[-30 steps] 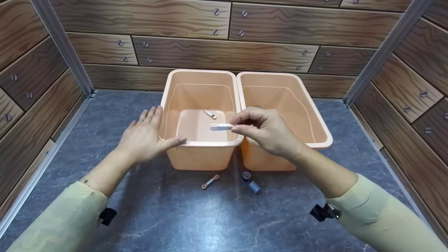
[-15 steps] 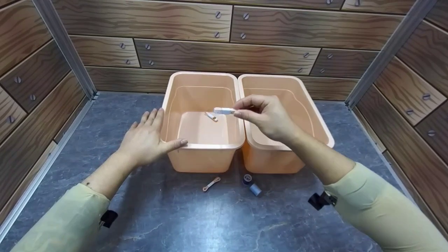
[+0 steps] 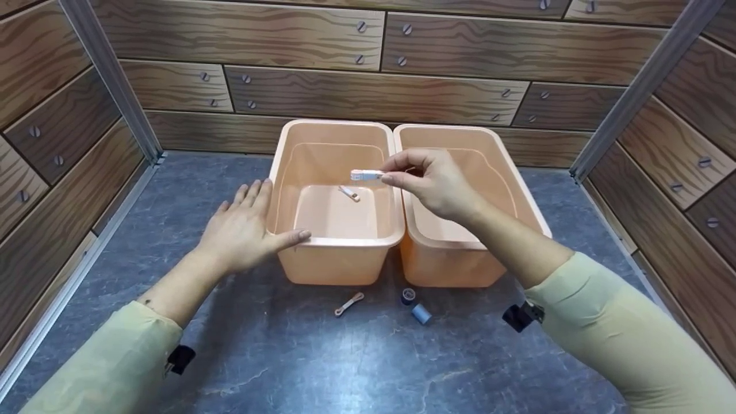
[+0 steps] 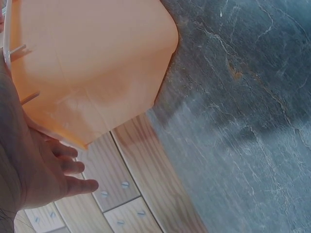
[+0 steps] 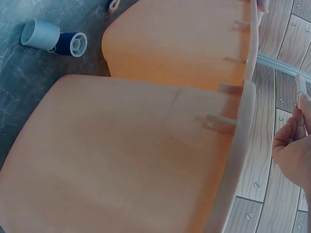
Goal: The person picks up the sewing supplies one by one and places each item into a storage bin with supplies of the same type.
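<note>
My right hand [image 3: 440, 181] pinches a small skein of thread [image 3: 366, 175] with a pale paper band between thumb and fingertips, above the left peach tub [image 3: 336, 244]. Inside that tub a similar banded skein [image 3: 349, 194] lies on the floor. My left hand [image 3: 238, 230] rests on the tub's near left corner, its thumb over the front rim and its fingers stretched along the outer side. In the right wrist view the held skein [image 5: 301, 85] sticks up from the fingertips.
A second peach tub [image 3: 454, 253] stands against the first on its right; my right arm hides part of it. On the dark marbled table [image 3: 276, 356] in front lie another skein [image 3: 349, 304], a dark blue spool [image 3: 408, 295] and a light blue spool [image 3: 421, 314]. Wood-patterned walls enclose three sides.
My right hand has lifted the skein up and away from me, over the left tub. The left hand keeps its place on the tub's corner.
</note>
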Demonstrator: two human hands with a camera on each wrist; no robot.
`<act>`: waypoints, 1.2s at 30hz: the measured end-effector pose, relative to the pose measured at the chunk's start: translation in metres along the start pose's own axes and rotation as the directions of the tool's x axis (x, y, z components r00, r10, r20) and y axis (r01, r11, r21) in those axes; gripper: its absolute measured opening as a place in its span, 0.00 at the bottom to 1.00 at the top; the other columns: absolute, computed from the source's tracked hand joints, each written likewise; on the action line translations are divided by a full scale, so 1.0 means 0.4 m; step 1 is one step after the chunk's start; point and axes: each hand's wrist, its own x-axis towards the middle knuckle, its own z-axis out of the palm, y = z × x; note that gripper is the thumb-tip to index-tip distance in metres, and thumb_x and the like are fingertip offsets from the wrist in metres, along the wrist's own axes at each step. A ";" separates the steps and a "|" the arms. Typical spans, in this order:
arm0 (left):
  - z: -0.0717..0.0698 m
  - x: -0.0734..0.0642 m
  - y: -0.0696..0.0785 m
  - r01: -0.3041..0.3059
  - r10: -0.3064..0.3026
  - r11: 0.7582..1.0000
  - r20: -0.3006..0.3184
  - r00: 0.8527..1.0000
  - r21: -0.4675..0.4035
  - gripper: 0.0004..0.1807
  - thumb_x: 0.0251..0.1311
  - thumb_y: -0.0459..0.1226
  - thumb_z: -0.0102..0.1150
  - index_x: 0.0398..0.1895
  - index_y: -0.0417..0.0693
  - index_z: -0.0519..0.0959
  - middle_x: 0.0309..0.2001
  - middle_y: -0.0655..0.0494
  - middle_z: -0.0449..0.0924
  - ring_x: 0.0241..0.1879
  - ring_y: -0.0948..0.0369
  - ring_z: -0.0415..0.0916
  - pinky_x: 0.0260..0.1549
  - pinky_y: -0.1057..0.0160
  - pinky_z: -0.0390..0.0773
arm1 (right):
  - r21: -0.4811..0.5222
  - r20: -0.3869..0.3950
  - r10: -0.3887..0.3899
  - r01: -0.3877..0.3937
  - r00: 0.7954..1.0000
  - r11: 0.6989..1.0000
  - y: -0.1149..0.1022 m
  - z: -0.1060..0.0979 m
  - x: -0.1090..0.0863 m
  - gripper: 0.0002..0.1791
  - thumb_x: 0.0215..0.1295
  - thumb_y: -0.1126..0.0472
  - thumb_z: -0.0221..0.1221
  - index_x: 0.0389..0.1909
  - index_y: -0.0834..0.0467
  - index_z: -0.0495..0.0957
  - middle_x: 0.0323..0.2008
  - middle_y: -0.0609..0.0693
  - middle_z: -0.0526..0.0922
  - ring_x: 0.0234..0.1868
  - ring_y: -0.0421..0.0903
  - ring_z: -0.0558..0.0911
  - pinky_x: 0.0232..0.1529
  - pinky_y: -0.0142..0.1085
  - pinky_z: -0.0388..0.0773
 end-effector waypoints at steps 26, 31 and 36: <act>0.001 0.000 0.001 -0.001 0.001 1.000 0.006 1.000 0.006 0.75 0.56 0.85 0.38 0.85 0.33 0.42 0.82 0.27 0.46 0.81 0.31 0.44 0.76 0.30 0.49 | -0.014 -0.063 0.008 -0.009 0.998 1.000 -0.033 -0.010 0.119 0.07 0.70 0.66 0.70 0.45 0.65 0.89 0.37 0.49 0.90 0.31 0.37 0.79 0.34 0.28 0.76; 0.002 0.001 0.001 -0.003 0.003 1.000 0.005 1.000 0.006 0.74 0.57 0.85 0.39 0.85 0.32 0.42 0.82 0.27 0.46 0.81 0.32 0.44 0.76 0.30 0.49 | -0.050 -0.073 0.030 -0.034 0.997 0.998 -0.043 -0.016 0.138 0.07 0.70 0.64 0.70 0.44 0.62 0.90 0.36 0.46 0.90 0.32 0.37 0.79 0.36 0.29 0.75; 0.000 -0.001 -0.003 -0.001 0.001 1.000 0.002 1.000 0.002 0.74 0.57 0.84 0.40 0.85 0.33 0.43 0.82 0.28 0.46 0.81 0.32 0.44 0.76 0.30 0.49 | -0.066 -0.084 0.031 -0.037 0.996 0.997 -0.048 -0.019 0.161 0.07 0.71 0.63 0.70 0.44 0.62 0.90 0.36 0.47 0.89 0.34 0.38 0.78 0.36 0.29 0.74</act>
